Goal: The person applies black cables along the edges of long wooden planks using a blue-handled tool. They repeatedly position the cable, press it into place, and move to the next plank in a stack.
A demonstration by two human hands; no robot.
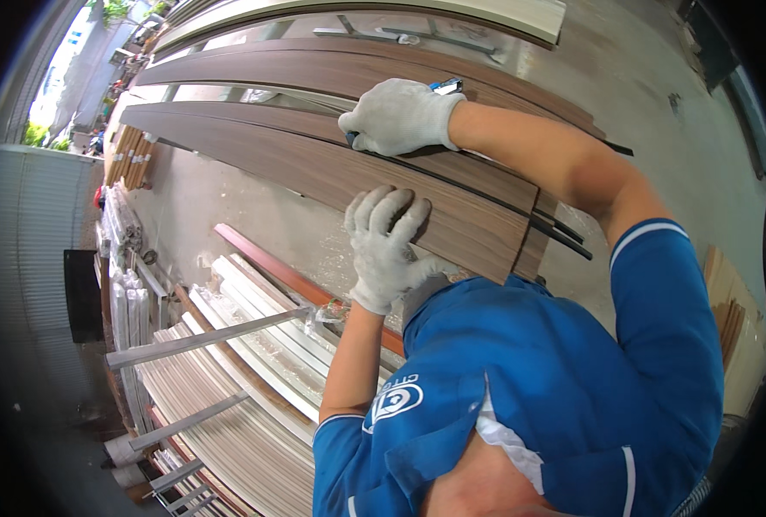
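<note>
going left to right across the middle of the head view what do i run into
metal wall → black panel → wrapped bars → gloved left hand → black strip ends → right sleeve → pale boards

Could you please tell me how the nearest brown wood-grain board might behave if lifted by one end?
The wood-grain board looks long and thin, so it may flex along its length. Its broad, flat face suggests it would probably slide rather than roll.
</note>
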